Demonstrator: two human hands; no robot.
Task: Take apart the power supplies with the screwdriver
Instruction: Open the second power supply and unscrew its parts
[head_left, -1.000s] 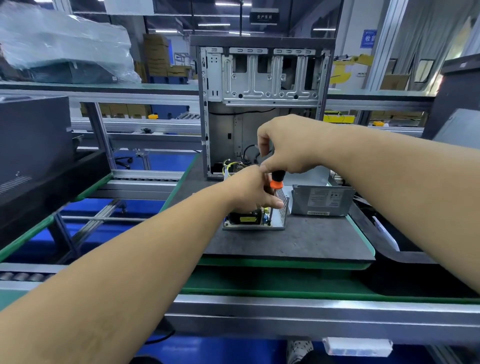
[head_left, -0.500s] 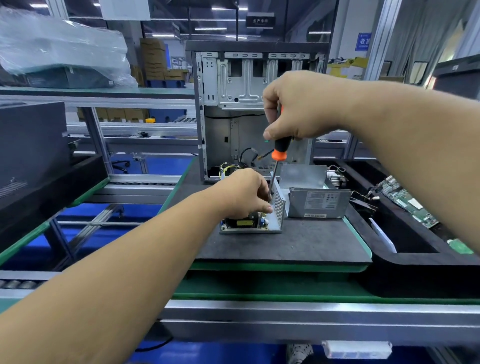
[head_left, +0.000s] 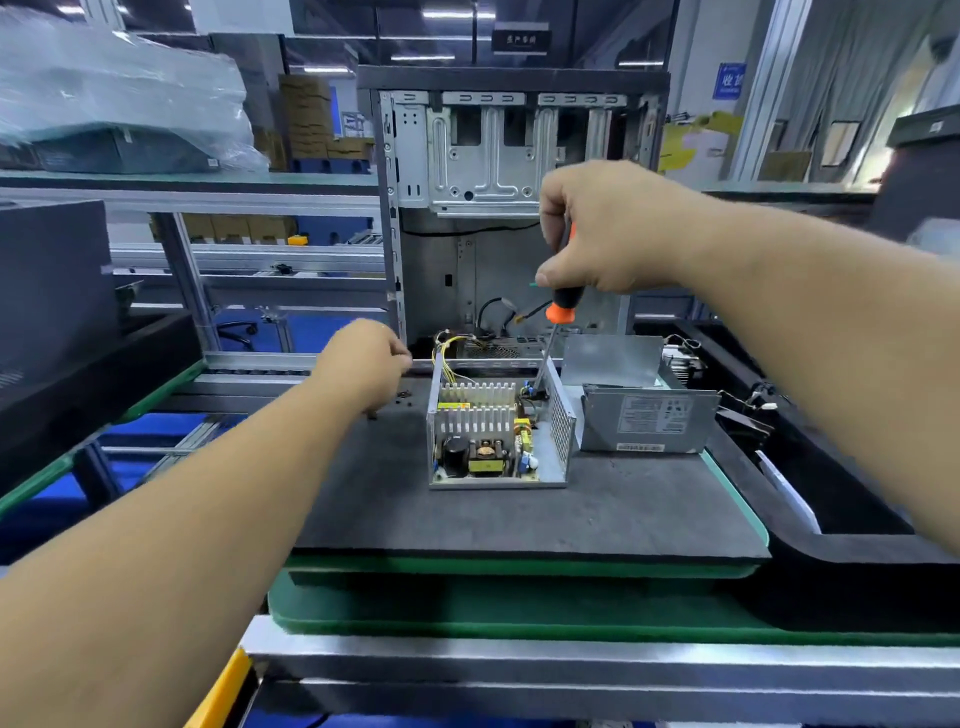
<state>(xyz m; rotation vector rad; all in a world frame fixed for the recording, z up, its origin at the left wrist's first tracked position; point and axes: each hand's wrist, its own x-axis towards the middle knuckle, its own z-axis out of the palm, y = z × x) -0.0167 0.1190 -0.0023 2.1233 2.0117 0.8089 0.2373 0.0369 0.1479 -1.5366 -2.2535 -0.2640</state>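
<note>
Now that the left hand (head_left: 363, 364) is off the open PSU (head_left: 496, 434) and out over the small dark screws (head_left: 402, 401) on the mat (head_left: 519, 519), the unit sits unsupported on the desk. A sec ago that hand was pressed on the PSU's top; it's now just left of it, fingers curled downward. Can't tell if it pinches a screw, but probably it's dropping one off with the rest.

Middle: PSU has its cover off, heatsinks and board exposed, w/ yellow wires trailing back toward the PC case (head_left: 514, 156) behind.

Right hand (head_left: 597, 228) has lifted vs. 1 s ago, fist wrapped round the screwdriver (head_left: 558, 312); the shaft angles down, tip inside the PSU's rear right corner near the mesh wall.

Far right: a second, closed PSU (head_left: 649, 423) lies just beside, untouched.

Judgement: one board screw out, next one lined up; board not yet free.
</note>
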